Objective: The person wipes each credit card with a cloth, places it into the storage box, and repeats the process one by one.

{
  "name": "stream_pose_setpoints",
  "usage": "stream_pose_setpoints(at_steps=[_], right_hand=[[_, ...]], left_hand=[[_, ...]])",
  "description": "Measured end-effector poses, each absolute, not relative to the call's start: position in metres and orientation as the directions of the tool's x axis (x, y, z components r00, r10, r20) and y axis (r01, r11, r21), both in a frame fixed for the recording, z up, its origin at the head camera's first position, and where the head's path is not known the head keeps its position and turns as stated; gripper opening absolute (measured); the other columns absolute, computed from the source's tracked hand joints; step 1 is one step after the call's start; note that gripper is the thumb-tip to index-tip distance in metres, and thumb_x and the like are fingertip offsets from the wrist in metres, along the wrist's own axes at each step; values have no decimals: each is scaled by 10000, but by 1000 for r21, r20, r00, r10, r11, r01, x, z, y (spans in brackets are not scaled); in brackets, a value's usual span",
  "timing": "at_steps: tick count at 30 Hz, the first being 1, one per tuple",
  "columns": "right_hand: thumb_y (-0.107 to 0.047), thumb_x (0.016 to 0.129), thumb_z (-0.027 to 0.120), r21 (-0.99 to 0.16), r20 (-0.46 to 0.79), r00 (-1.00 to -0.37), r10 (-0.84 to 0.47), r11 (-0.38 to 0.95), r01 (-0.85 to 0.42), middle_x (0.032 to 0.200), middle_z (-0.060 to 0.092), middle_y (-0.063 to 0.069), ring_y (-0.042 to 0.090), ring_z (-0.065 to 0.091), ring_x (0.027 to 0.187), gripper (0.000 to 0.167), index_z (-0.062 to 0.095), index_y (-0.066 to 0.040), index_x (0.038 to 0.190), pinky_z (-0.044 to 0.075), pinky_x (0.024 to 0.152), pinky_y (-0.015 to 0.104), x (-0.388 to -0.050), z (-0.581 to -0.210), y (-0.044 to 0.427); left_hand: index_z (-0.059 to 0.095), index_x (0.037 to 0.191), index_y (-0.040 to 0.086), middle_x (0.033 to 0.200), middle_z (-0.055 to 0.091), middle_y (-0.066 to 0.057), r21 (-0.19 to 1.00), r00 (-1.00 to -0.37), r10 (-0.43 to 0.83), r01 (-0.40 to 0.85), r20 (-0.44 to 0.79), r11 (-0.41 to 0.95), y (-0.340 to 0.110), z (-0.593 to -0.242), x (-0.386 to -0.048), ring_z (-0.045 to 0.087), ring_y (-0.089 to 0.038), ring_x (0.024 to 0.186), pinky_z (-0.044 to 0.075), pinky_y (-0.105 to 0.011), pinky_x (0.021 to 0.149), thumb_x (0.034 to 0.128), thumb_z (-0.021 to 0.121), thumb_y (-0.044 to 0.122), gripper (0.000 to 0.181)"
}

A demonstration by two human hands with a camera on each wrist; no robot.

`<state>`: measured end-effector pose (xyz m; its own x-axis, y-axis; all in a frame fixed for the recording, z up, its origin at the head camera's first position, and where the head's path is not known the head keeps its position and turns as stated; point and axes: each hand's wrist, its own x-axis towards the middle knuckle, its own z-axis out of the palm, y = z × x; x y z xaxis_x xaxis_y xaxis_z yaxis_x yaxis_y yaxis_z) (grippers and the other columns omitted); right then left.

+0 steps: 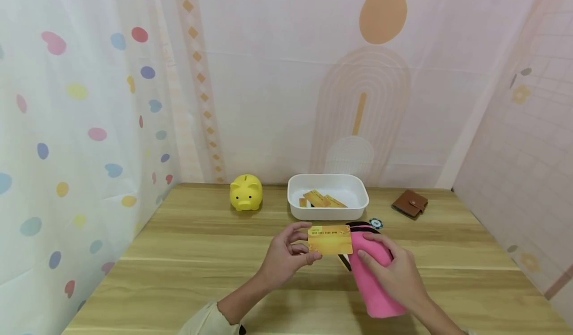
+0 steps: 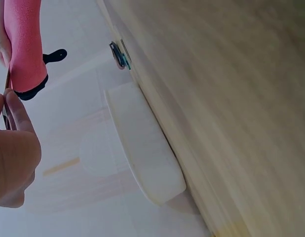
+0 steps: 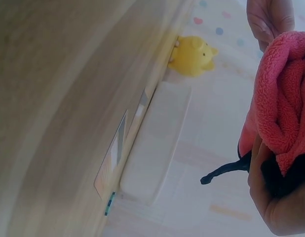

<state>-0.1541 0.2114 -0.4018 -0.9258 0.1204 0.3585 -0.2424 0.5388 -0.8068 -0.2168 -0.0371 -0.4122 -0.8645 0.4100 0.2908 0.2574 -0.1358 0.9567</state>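
A yellow-gold card (image 1: 330, 240) is pinched at its left edge by my left hand (image 1: 286, 255), thumb below and fingers above. Its right edge meets the black-trimmed end of a pink fuzzy pouch (image 1: 373, 275), which my right hand (image 1: 398, 273) grips from the right side. In the left wrist view the left hand (image 2: 17, 153) holds the card edge-on against the pouch (image 2: 25, 44). A black strap (image 3: 224, 170) hangs from the pouch in the right wrist view, where the right hand (image 3: 278, 207) is wrapped round the fabric.
Behind the hands stands a white tray (image 1: 329, 214) holding several gold cards (image 1: 317, 198). A yellow piggy bank (image 1: 246, 193) is left of it, a brown wallet (image 1: 410, 204) right. A round chip (image 1: 376, 223) lies near the pouch. In the right wrist view, flat cards (image 3: 112, 153) lie on the table.
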Motion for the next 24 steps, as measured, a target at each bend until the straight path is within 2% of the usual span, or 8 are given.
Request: stream_pose_setpoints(at_steps=[12,18,24], right_hand=[[-258,870,787,-793,433,-886,168,539,-285,790,668,83,126,607,516,336,677,-210,1184,522,417,317,-153,-394,218],[-239,860,798,-771,474,-869,141,543,-333,809,679,76,114,605,534,335,684,-207,1174,522,423,305,-155,-392,213],[-256,860,797,-790,445,-885,137,525,-316,849,685,89,119,619,555,335,677,-223,1171,534,440,311,-155,-396,212]], left_hand=[[434,1396,-13,1040,680,-154,973,-906,360,184,222,-138,-32,-412,-217,730,-209,803,610,-308,684,838,776,7,655],[439,1385,-75,1039,696,-193,978,-921,337,159,195,-133,-31,-413,-217,737,-244,834,613,-322,707,845,778,35,647],[542,1245,-111,1009,704,-202,980,-926,342,109,160,-165,-29,-413,-217,737,-226,825,614,-353,740,858,754,7,457]])
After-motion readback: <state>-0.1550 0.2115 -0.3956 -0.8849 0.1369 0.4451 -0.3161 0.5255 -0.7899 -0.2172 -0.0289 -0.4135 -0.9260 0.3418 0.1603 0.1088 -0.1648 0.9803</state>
